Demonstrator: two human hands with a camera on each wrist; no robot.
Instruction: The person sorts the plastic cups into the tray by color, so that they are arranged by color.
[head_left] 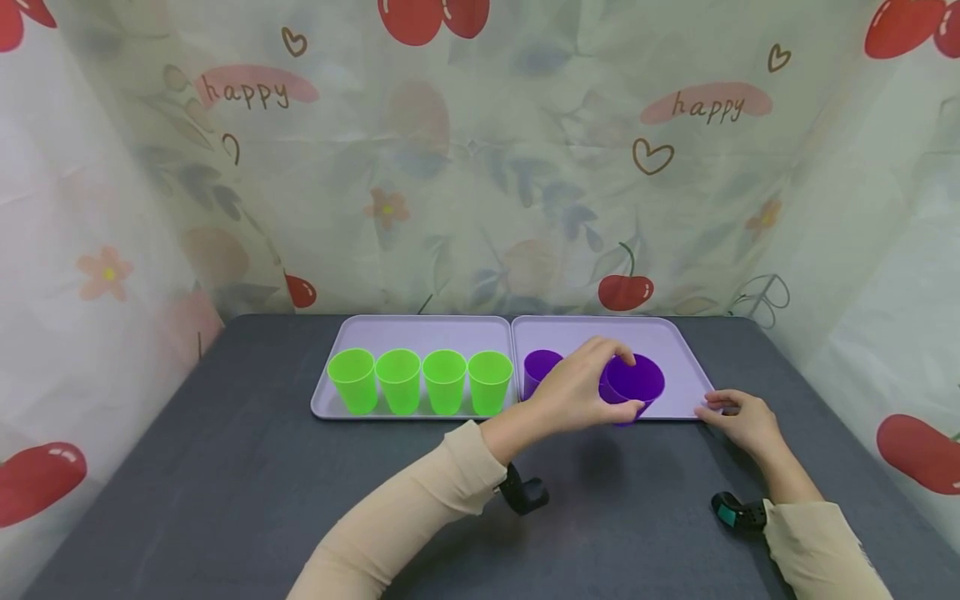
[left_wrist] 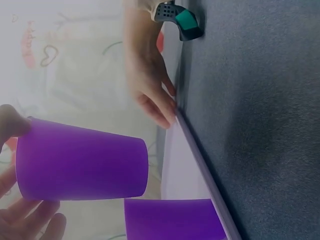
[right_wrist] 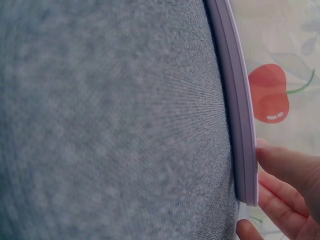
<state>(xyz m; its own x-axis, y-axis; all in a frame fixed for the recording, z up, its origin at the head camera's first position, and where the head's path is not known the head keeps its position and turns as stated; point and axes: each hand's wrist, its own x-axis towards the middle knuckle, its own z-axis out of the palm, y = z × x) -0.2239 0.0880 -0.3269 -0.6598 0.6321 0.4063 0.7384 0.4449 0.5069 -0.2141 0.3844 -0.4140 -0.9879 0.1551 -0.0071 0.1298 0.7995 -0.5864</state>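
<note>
My left hand [head_left: 581, 387] grips a purple cup [head_left: 633, 383] near its rim, thumb on the near side and fingers round the far side. In the left wrist view this cup [left_wrist: 82, 162] is raised above another purple cup [left_wrist: 172, 220] on the tray. A purple cup [head_left: 540, 367] stands at the left of the right-hand lilac tray [head_left: 675, 358], partly behind my left hand. My right hand [head_left: 746, 421] holds that tray's front right corner between thumb and fingers; in the right wrist view the thumb [right_wrist: 285, 162] lies against its rim.
The left-hand lilac tray [head_left: 420, 329] adjoins the right one. Several bright green cups [head_left: 444, 379] stand upright in a row along its front. Both trays lie at the back of a dark grey table [head_left: 225, 467]. Behind it hangs a patterned curtain [head_left: 480, 208], with more at both sides.
</note>
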